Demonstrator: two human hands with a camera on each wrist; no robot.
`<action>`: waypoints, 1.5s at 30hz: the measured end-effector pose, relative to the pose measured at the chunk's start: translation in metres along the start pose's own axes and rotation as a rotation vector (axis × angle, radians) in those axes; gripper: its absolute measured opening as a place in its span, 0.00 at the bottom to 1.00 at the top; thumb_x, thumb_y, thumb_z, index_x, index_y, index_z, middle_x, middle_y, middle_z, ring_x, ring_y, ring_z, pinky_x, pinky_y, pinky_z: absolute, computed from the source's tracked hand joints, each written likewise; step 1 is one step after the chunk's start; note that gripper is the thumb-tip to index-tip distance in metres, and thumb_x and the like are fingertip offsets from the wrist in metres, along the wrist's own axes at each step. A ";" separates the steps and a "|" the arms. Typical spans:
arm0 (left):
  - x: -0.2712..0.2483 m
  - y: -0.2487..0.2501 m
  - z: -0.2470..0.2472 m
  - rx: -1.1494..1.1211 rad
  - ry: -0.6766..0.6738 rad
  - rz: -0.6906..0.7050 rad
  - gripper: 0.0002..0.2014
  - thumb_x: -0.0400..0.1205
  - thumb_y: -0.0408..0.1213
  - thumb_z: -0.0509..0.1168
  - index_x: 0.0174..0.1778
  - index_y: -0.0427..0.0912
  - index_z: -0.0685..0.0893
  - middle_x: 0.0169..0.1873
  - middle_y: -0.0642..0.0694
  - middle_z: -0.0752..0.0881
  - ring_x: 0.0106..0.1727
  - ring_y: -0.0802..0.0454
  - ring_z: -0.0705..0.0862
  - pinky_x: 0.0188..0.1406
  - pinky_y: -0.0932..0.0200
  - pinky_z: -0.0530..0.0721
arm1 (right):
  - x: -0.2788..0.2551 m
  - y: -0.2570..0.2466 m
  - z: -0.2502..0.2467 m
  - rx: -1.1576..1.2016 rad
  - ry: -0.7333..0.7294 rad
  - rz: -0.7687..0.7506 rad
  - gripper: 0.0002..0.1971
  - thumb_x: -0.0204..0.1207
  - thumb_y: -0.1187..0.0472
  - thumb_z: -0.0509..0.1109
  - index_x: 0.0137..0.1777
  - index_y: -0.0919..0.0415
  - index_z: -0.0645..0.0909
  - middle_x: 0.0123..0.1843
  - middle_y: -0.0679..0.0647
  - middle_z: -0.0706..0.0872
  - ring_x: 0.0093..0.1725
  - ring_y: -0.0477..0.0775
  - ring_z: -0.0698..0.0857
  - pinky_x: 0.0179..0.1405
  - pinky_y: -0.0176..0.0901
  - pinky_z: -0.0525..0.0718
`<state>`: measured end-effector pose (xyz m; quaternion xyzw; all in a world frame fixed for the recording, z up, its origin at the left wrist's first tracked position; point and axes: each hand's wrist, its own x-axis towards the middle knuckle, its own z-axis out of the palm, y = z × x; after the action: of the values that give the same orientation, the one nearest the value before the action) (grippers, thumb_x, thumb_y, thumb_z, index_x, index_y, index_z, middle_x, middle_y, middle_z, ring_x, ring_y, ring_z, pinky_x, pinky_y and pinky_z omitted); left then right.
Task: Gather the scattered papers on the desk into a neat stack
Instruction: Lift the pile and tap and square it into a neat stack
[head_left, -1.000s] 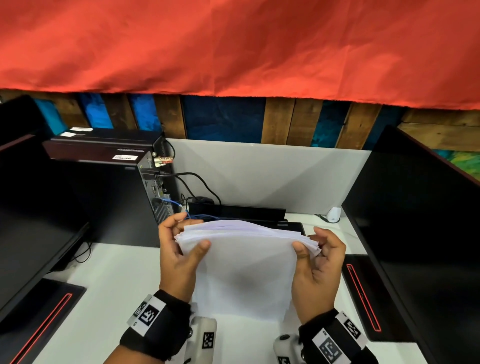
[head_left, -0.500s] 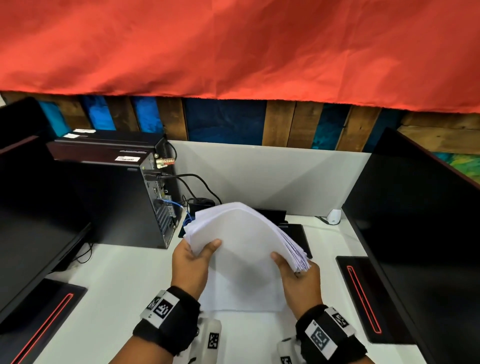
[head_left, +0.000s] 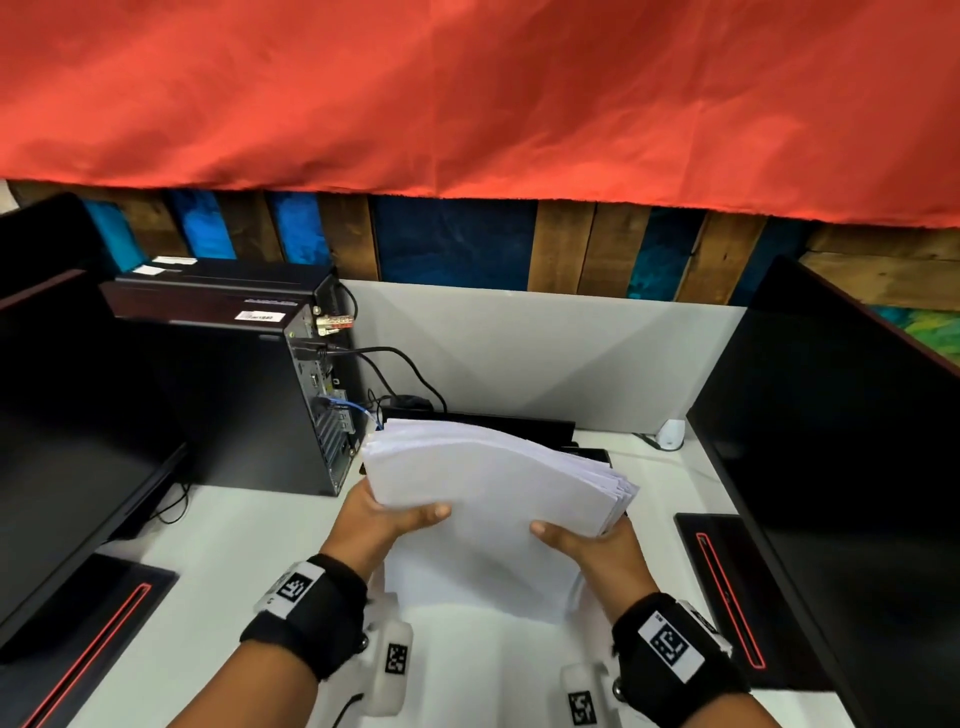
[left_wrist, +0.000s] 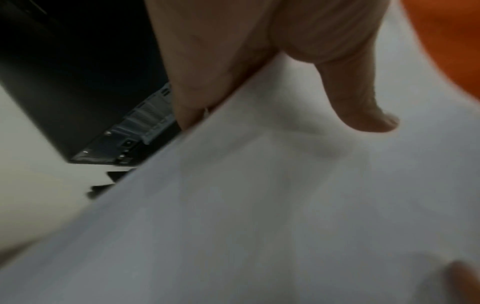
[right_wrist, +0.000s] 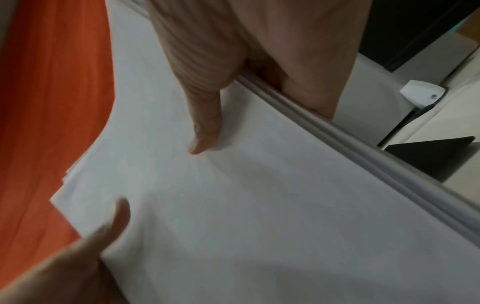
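Observation:
A thick stack of white papers (head_left: 488, 499) stands on its lower edge on the white desk (head_left: 218, 561), bowed and leaning away from me. My left hand (head_left: 395, 514) grips its left side, thumb on the near face and fingers behind. My right hand (head_left: 576, 540) grips the right side the same way. The right edge of the stack shows fanned sheet edges (head_left: 621, 493). In the left wrist view the thumb (left_wrist: 363, 107) presses the papers (left_wrist: 259, 205). In the right wrist view the thumb (right_wrist: 205, 127) lies on the papers (right_wrist: 259, 205), whose layered edge (right_wrist: 363, 148) runs diagonally.
A black computer tower (head_left: 234, 395) with cables stands at the left, close behind the stack. Black monitors (head_left: 841, 467) flank both sides, with red-lined bases (head_left: 727, 587) on the desk. A white partition (head_left: 545, 353) closes the back; a small white device (head_left: 671, 434) sits at its foot.
The stack has come down from being held up flat and now stands lower, leaning away. Both hands slid down its sides and moved closer to me.

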<state>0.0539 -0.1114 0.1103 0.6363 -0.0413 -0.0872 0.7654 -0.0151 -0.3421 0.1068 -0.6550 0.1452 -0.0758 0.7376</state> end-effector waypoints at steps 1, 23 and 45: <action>0.000 -0.002 -0.003 0.012 -0.028 -0.031 0.37 0.44 0.37 0.86 0.53 0.44 0.87 0.49 0.45 0.93 0.56 0.44 0.89 0.43 0.62 0.89 | 0.001 0.000 -0.001 0.009 -0.015 0.006 0.20 0.58 0.75 0.83 0.45 0.54 0.86 0.45 0.53 0.93 0.52 0.56 0.91 0.50 0.45 0.88; 0.000 -0.003 0.008 -0.026 -0.049 0.022 0.41 0.41 0.43 0.88 0.53 0.42 0.88 0.50 0.42 0.92 0.53 0.47 0.91 0.50 0.55 0.89 | -0.009 -0.023 0.011 0.117 -0.004 -0.142 0.24 0.43 0.61 0.89 0.44 0.54 0.91 0.48 0.58 0.93 0.51 0.60 0.92 0.54 0.53 0.87; -0.010 0.014 0.025 -0.070 0.002 0.173 0.30 0.58 0.27 0.82 0.58 0.35 0.85 0.51 0.44 0.92 0.51 0.51 0.91 0.46 0.60 0.89 | -0.026 -0.036 0.022 0.081 0.148 -0.293 0.30 0.49 0.52 0.84 0.55 0.53 0.81 0.51 0.49 0.90 0.48 0.46 0.90 0.46 0.38 0.90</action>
<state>0.0407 -0.1316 0.1291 0.6032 -0.0920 -0.0216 0.7919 -0.0298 -0.3179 0.1476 -0.6315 0.0989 -0.2361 0.7319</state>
